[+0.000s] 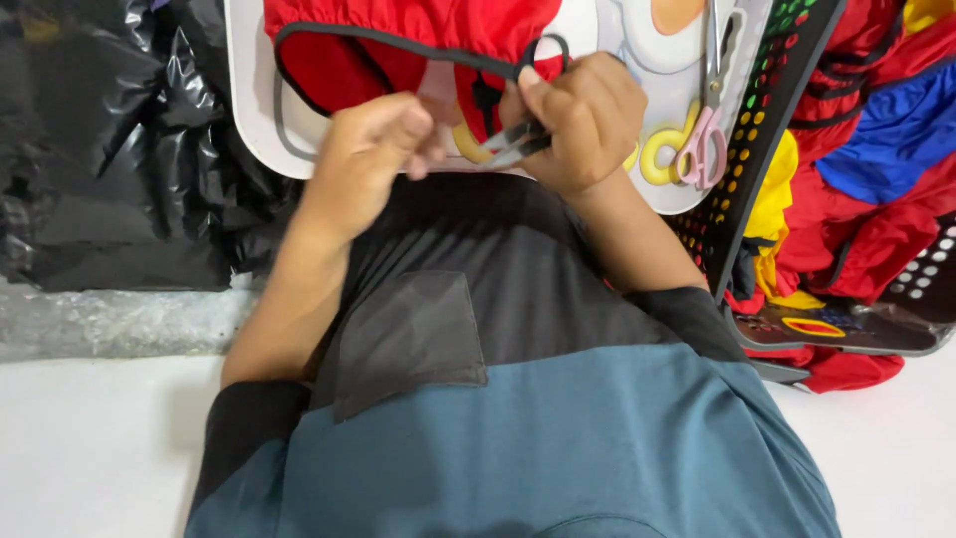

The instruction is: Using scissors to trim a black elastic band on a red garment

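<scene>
The right hand (588,120) is closed in a tight grip around a small pair of metal snips (513,144), whose blades stick out to the left of the fist toward the other hand. The left hand (373,149) is curled with its thumb and fingertips pinched together just beside the snip blades; something thin seems caught in that pinch, but it is too small to tell what. Just above both hands lies a red garment (398,40) edged with black cord (398,45), spread on a white board (249,90) that serves as the table. One loop of the cord arches over the knuckles of the right hand, and a short black piece hangs down between the two hands, right by the blades. To the right of the right-hand grip, a pair of scissors with pink handles (707,120) lies on the same board, apart from the fingers, near a yellow printed shape. Further right stands a black basket (757,149) dotted with coloured holes, and beyond it a heap of red, blue and yellow clothes (876,149). To the left of the left hand sits a crumpled black plastic bag (110,149). Below the hands is the person's own grey and teal shirt (518,418).
</scene>
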